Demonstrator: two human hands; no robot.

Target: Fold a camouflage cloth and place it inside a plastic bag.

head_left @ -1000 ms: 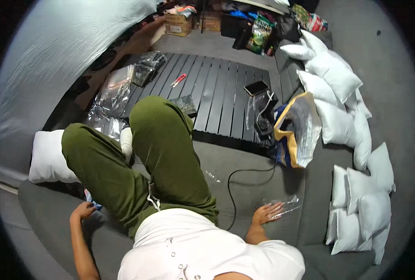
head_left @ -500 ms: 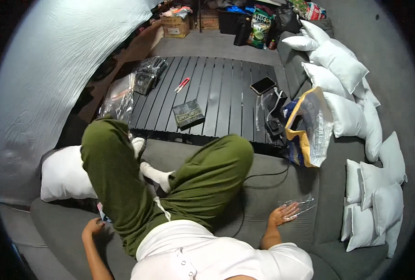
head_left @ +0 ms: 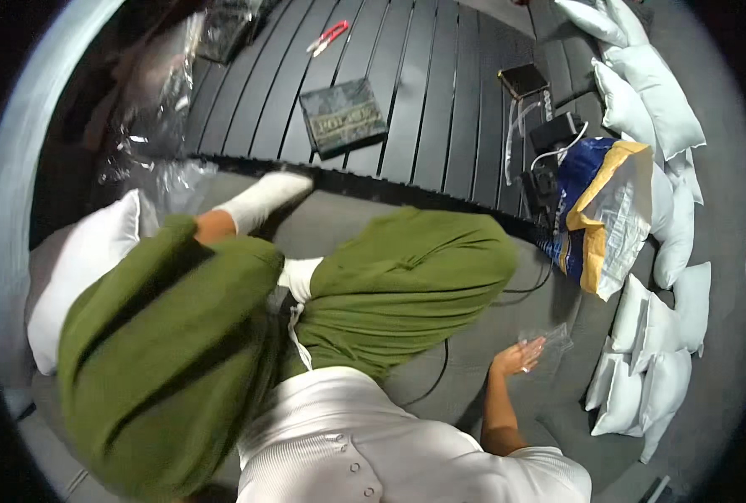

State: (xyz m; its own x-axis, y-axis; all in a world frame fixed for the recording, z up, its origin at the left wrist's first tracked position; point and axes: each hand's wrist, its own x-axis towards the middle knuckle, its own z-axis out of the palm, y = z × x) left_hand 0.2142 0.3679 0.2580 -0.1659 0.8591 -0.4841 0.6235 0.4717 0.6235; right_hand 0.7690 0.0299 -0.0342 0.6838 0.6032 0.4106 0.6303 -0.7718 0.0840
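Observation:
My right hand [head_left: 519,357] rests on the grey sofa seat at the right, fingers stretched out and touching a small clear plastic sleeve [head_left: 555,339]. My left hand is out of sight behind my raised left leg in green trousers [head_left: 171,360]. Ahead, on the black slatted table [head_left: 423,101], lies a dark camouflage-patterned square box [head_left: 343,116] with lettering on its front. Farther back on the slats are thread snips [head_left: 328,38] with red handles.
A blue and yellow sack [head_left: 603,218] stands at the table's right end, beside a phone [head_left: 523,80] and black devices with a white cable [head_left: 557,130]. White pillows [head_left: 649,92] line the right side. Clear plastic wraps [head_left: 159,109] and another pillow [head_left: 83,277] are at left.
The view has shifted closer to the table. My left leg has swung down and left, now covering my left hand. My right hand stays by the plastic sleeve.

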